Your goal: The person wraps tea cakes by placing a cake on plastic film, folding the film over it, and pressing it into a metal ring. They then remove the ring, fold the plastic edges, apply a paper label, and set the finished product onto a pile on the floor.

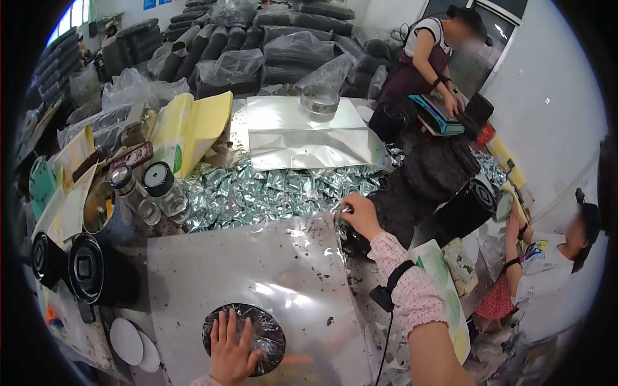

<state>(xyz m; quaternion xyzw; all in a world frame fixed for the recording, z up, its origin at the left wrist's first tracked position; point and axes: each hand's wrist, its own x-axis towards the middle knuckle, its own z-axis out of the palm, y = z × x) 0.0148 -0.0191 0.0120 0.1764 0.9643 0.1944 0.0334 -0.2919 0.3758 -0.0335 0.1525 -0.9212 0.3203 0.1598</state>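
Note:
My left hand [233, 347] lies flat with fingers spread on a dark round cake [269, 338] covered in shiny, wrinkled clear film. Beneath and around it spreads a large clear plastic sheet [212, 264] dotted with dark crumbs. At the sheet's far right corner, my right hand [362, 217] has its fingers closed on the plastic edge. Small green-silver foil packets [257, 199] are heaped just beyond that edge. Dark compressed lumps [386, 215] sit right beside my right hand.
Black canisters [96, 270] and white discs [127, 341] stand left, near glass bottles [168, 193]. Silver foil sheets [309, 138] carry a tape roll [320, 101]. Another black canister [473, 202] lies right. Two people [425, 58] work beyond; bagged dark rolls [290, 58] fill the back.

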